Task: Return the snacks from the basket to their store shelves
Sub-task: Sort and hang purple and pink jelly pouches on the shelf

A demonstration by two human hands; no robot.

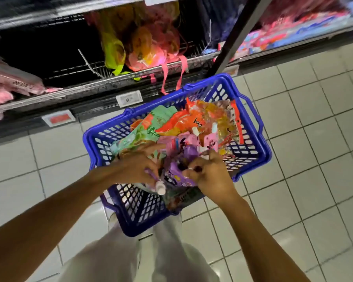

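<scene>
Selecting a pouch from the basket. The right hand (pixel 209 174) has its fingers curled onto the right edge of a purple spouted pouch (pixel 178 169), pinching it near the top. The left hand (pixel 138 165) grips the same pouch from its left side, fingers folded around the film just above a white cap (pixel 160 188) that points toward the person. Both hands are therefore closed on one item, which lies on top of the pile at the near end of the blue basket (pixel 128 220). Beyond it, touching or overlapping, lie pink pouches (pixel 194 139), an orange packet (pixel 183 123) and green packets (pixel 151 127); the heap fills most of the basket, so the task appears to be at an early stage. The basket stands on the tiled floor (pixel 314 139) just in front of the lower shelf (pixel 73 92), where bagged goods in yellow and pink netting (pixel 143 49) hang over the edge. A price tag (pixel 129 98) sits on the shelf rail. To do the step well, the pouch is probably best lifted straight up so that neighbouring packets do not drag out with it. One hand could then release and steady the pile. Shelf contents are blurred, so the matching slot cannot be identified.
</scene>
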